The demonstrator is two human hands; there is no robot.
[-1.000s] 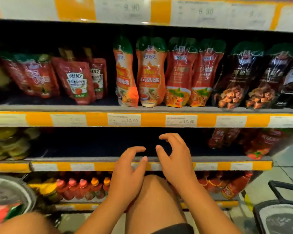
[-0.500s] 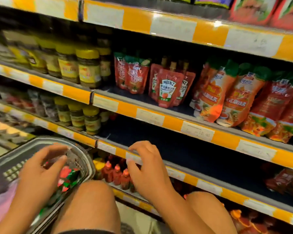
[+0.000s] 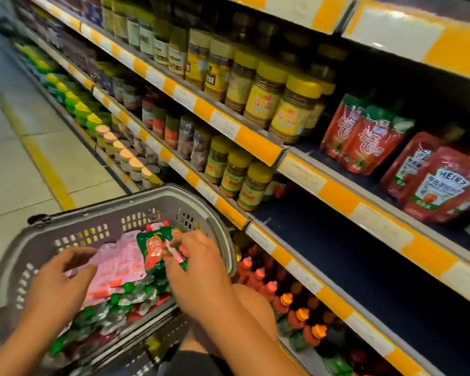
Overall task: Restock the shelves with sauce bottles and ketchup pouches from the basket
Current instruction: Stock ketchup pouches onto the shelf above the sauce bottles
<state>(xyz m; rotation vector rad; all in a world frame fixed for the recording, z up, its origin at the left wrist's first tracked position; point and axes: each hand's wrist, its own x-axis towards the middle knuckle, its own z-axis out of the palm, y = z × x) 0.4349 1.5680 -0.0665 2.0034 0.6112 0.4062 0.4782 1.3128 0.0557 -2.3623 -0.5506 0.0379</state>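
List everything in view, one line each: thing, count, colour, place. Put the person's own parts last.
basket: one, grey, on the floor at lower left
pouches in basket: many, red-green and pink, piled inside
yellow-lidded jars: several, upper shelf, centre
smaller yellow-lidded jars: at least three, shelf below
red pouches: at least two, red with green tops, upper shelf, right of the jars
Heinz pouches: at least two, red, same shelf, far right
sauce bottles: many, red with red or orange caps, bottom shelf
bare shelf stretch: one, dark blue, middle shelf
floor: pale tiles with a yellow line, left
left hand: over the pink pouches
right hand: fingers on a red-green pouch
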